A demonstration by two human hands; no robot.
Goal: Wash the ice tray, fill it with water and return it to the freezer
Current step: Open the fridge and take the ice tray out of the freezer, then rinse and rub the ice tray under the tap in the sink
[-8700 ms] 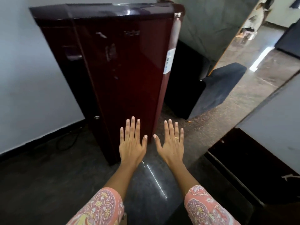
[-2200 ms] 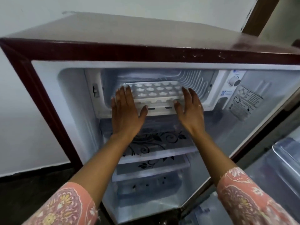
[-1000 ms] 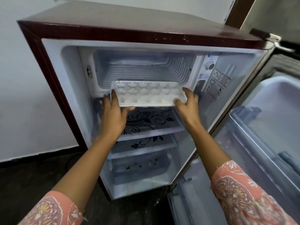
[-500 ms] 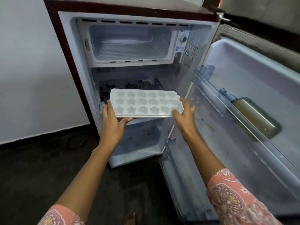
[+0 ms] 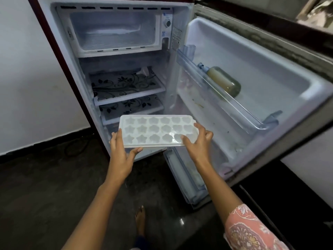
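A white ice tray (image 5: 155, 130) with star and flower shaped cells is held level in front of the open fridge, below the shelves. My left hand (image 5: 121, 152) grips its near left corner, thumb under the front edge. My right hand (image 5: 198, 141) holds its right end, thumb on top. The freezer compartment (image 5: 113, 31) at the top of the fridge stands open with nothing visible inside.
The fridge door (image 5: 255, 98) is swung wide to the right, with a bottle of yellowish liquid (image 5: 224, 82) in its door rack. Two floral-patterned shelves (image 5: 124, 85) sit inside. A white wall (image 5: 27, 78) is on the left, dark floor (image 5: 45, 192) below, my foot (image 5: 140, 219) near the bottom.
The tray has come out of the freezer and moved down and toward me, still in both hands. The view has pulled back from the fridge.
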